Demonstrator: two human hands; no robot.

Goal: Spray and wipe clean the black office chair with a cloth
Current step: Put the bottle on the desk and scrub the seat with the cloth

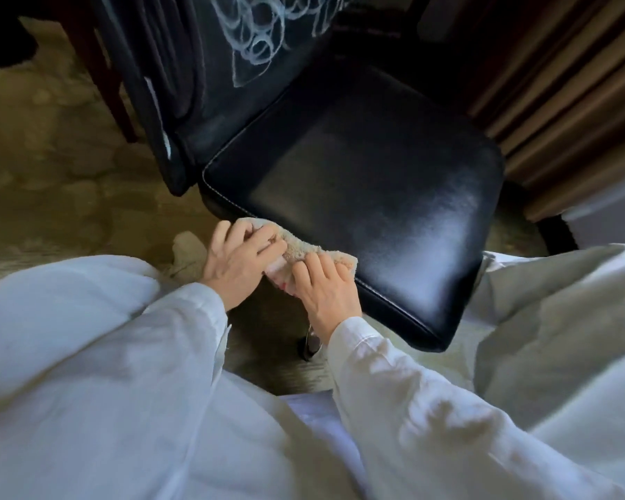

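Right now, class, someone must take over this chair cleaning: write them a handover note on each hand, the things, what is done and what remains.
Left hand: grips the beige cloth, bunched on the near edge of the black seat.
Right hand: fingers curled on the same cloth, beside the left.
Spray bottle: not in view.
Done: the seat shines, but how much is wiped cannot be told.
Left: rest of the seat, then the back, where a dark garment hangs.

Head view: looks steeply down, close over chair seat (358, 182).
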